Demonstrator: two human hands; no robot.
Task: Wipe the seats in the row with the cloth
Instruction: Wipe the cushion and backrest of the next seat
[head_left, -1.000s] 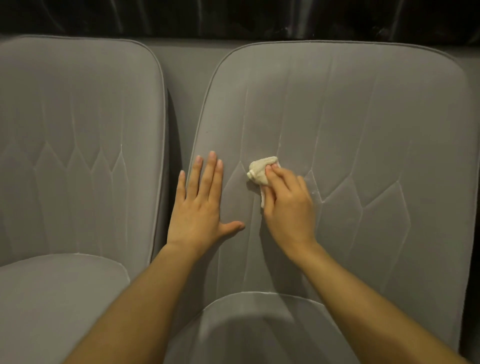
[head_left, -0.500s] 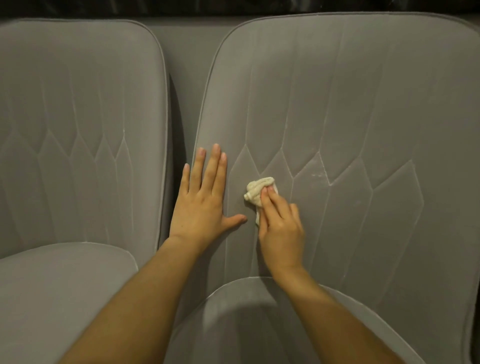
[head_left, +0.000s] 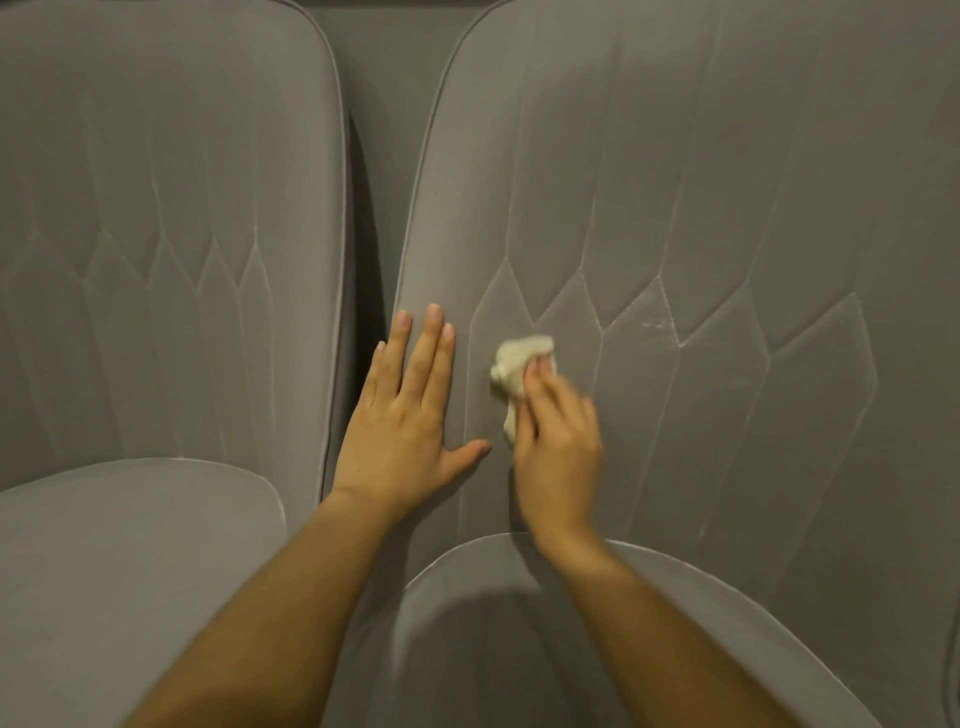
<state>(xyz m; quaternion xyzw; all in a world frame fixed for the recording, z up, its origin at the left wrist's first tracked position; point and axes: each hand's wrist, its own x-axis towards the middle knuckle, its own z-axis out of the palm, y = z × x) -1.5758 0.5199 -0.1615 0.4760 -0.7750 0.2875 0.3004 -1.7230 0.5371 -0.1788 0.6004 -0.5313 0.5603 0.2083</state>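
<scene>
Wiping step: the right grip (head_left: 558, 441) clasps the small crumpled cream cloth (head_left: 517, 364), pressed on the grey quilted fabric backrest (head_left: 727, 208). The left grip (head_left: 400, 415) lies released, flat, just beside. The next stroke probably needs steady pressure, further from the left grip.

Cloth (head_left: 521, 362), right hand (head_left: 558, 441) lower on backrest (head_left: 727, 208)

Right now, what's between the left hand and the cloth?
Only bare grey upholstered seat back with one stitched seam, between the left hand and the crumpled cream cloth; head view.
</scene>
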